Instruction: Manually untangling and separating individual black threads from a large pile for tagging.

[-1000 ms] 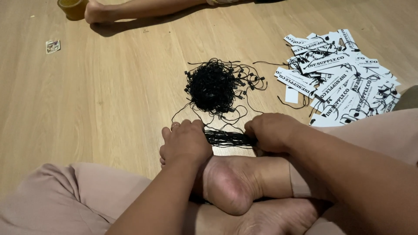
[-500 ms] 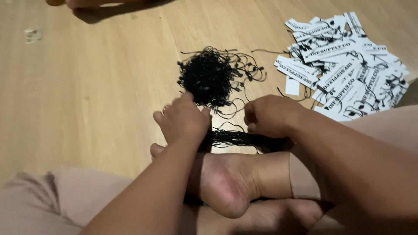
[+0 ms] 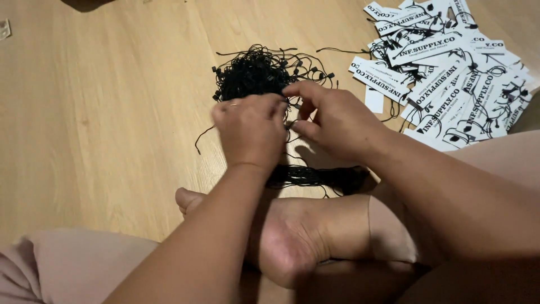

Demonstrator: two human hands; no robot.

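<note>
A tangled heap of black tag strings (image 3: 253, 73) lies on the wooden floor (image 3: 112, 112) ahead of me. My left hand (image 3: 250, 129) and my right hand (image 3: 329, 115) meet at the heap's near edge, fingers pinching thin black strings between them. A straightened bundle of black strings (image 3: 315, 175) lies on the floor below my hands, just beyond my bare foot (image 3: 281, 236). Which single string each hand grips is too fine to make out.
A pile of white printed paper tags (image 3: 450, 73) with black strings spreads at the right. My crossed legs in pale pink trousers (image 3: 67, 264) fill the bottom of the view. A small scrap (image 3: 4, 29) lies at the far left edge.
Both hands have lifted off the straightened bundle near my foot and moved forward to the tangled heap, where the fingers now pinch strings. The view has tilted so the heap sits closer.
</note>
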